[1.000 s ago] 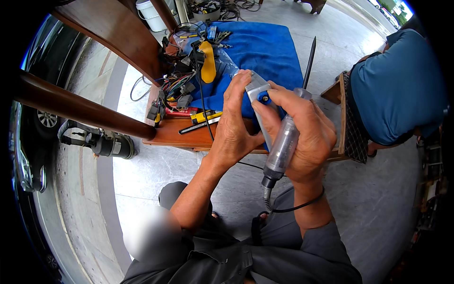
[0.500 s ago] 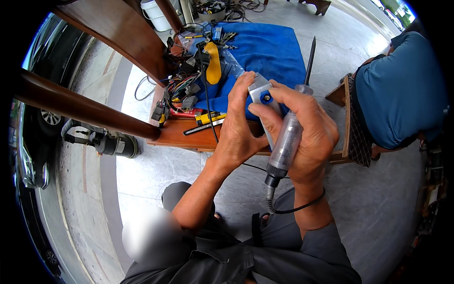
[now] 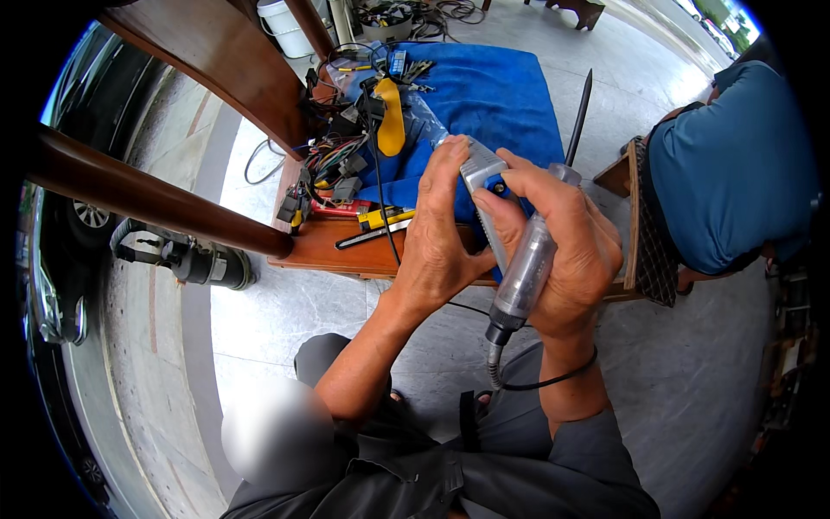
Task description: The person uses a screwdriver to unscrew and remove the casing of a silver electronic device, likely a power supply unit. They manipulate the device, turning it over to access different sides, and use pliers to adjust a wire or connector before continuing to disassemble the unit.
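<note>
My left hand [image 3: 435, 251] is closed around a silver metal case [image 3: 484, 164] with ribbed sides, its fingers along the left edge. A small blue part [image 3: 496, 185] shows on the case beside my right thumb. My right hand [image 3: 571, 246] holds a test light [image 3: 526, 268] with a clear plastic handle between palm and fingers. The probe's long dark tip points up and away, and a coiled cord leaves its lower end, looping across my right wrist. My right thumb and index finger also touch the case by the blue part.
A wooden bench [image 3: 311, 253] carries a blue cloth [image 3: 501, 86], tangled wiring with connectors [image 3: 333, 156], a yellow insole-shaped piece [image 3: 391, 117] and a yellow cutter [image 3: 380, 218]. A person [image 3: 735, 173] sits at right. A black cylindrical machine [image 3: 207, 264] stands on the floor at left.
The case has tilted and moved slightly right, so more of its ribbed side shows. My right hand and the test light have shifted a little right with it.
</note>
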A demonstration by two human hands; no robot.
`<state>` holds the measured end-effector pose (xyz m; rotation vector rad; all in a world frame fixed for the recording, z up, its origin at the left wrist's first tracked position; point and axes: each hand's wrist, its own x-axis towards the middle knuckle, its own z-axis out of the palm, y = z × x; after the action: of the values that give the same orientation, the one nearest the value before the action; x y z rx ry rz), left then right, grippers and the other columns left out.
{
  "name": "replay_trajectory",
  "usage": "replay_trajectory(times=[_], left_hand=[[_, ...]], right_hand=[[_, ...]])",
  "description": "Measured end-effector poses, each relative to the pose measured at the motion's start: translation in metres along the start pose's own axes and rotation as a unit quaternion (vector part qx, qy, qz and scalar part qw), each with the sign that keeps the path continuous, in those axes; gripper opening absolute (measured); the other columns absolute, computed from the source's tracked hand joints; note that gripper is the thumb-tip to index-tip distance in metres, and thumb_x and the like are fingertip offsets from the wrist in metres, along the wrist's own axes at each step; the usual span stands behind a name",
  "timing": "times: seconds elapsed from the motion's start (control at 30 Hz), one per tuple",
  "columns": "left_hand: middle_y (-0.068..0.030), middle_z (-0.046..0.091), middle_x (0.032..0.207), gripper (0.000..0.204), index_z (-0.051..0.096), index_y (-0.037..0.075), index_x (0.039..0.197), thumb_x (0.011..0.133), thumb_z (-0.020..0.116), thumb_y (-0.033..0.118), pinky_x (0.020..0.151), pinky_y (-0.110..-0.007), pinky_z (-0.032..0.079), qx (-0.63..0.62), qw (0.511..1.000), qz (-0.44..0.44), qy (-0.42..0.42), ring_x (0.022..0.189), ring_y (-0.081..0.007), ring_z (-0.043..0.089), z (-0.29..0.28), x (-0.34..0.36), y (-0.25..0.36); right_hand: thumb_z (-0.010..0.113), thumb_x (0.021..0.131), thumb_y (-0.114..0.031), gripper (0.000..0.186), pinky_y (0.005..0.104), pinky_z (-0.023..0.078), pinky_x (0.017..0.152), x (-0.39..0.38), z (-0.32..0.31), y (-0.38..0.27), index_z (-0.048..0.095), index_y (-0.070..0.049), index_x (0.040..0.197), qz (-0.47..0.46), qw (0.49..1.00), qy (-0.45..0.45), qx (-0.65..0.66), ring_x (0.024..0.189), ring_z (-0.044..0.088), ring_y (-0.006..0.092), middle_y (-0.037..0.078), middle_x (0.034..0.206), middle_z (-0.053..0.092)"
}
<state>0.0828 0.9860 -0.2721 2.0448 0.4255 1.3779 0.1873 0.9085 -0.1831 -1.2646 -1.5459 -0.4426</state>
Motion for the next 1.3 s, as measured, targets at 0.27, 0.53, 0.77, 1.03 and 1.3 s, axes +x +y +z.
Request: replay_trajectory(times=[0.27, 0.53, 0.77, 1.03, 1.3], left_hand=[[-0.0292, 0.037, 0.153, 0.117, 0.028, 0.003, 0.154, 0.057, 0.094, 0.004, 0.118, -0.052, 0.038, 0.035, 0.999, 0.014, 0.017, 0.143, -0.0486, 0.038, 0.004, 0.000, 0.001], [-0.0282, 0.040, 0.151, 0.117, 0.030, 0.005, 0.155, 0.056, 0.093, 0.002, 0.115, -0.052, 0.040, 0.078, 0.994, 0.049, 0.050, 0.141, -0.0484, 0.042, 0.006, 0.001, 0.000], [-0.0257, 0.044, 0.149, 0.110, 0.029, 0.001, 0.153, 0.065, 0.094, 0.014, 0.111, -0.050, 0.043, 0.127, 0.989, 0.060, 0.044, 0.137, -0.0462, 0.045, 0.007, 0.000, -0.002], [-0.0233, 0.044, 0.146, 0.117, 0.032, 0.006, 0.155, 0.055, 0.094, 0.005, 0.110, -0.053, 0.043, 0.119, 0.988, 0.068, 0.069, 0.136, -0.0450, 0.047, 0.012, 0.002, -0.001], [-0.0220, 0.044, 0.146, 0.117, 0.034, 0.006, 0.154, 0.054, 0.094, 0.005, 0.112, -0.052, 0.043, 0.124, 0.988, 0.058, 0.068, 0.137, -0.0440, 0.046, 0.012, 0.001, 0.002]], right_hand=[[0.084, 0.084, -0.009, 0.028, 0.0347, 0.063, 0.074, -0.005, -0.001, 0.009, 0.066, 0.001, 0.104, -0.021, 1.000, 0.009, -0.018, 0.086, 0.078, 0.0274, 0.017, 0.099, 0.077], [0.089, 0.074, -0.004, 0.039, 0.0347, 0.059, 0.066, -0.002, -0.002, 0.003, 0.069, 0.000, 0.107, 0.039, 0.999, 0.015, 0.019, 0.077, 0.073, 0.0268, 0.012, 0.095, 0.075], [0.083, 0.083, -0.005, 0.029, 0.0337, 0.061, 0.072, -0.006, -0.003, 0.004, 0.069, 0.001, 0.108, 0.011, 0.999, 0.022, -0.035, 0.082, 0.076, 0.0234, 0.013, 0.097, 0.077], [0.086, 0.078, 0.000, 0.033, 0.0338, 0.060, 0.066, -0.007, -0.002, 0.011, 0.069, 0.001, 0.107, 0.003, 0.998, 0.050, -0.025, 0.077, 0.075, 0.0251, 0.014, 0.095, 0.076], [0.086, 0.080, -0.005, 0.030, 0.0319, 0.058, 0.063, -0.008, -0.009, 0.012, 0.071, -0.001, 0.105, 0.030, 0.999, 0.035, -0.029, 0.072, 0.074, 0.0234, 0.013, 0.090, 0.075]])
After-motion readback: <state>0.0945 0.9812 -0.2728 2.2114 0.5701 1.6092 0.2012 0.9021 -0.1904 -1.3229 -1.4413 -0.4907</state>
